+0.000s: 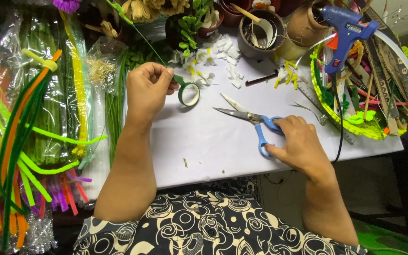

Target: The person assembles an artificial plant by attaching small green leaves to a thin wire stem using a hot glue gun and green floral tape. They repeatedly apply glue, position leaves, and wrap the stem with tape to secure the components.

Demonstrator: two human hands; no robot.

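Where white tabletop [213,141] shows: right hand [298,144] gripping scissors [249,118], left hand [147,89] perhaps pinching green tape [188,93].

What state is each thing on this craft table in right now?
scissors: blades open, lying on the white table, handle in the right hand.
green tape roll: partly unrolled, hanging from the left hand.
green wire stem: pinched by the left hand.
blue glue gun: propped upright, unheld.
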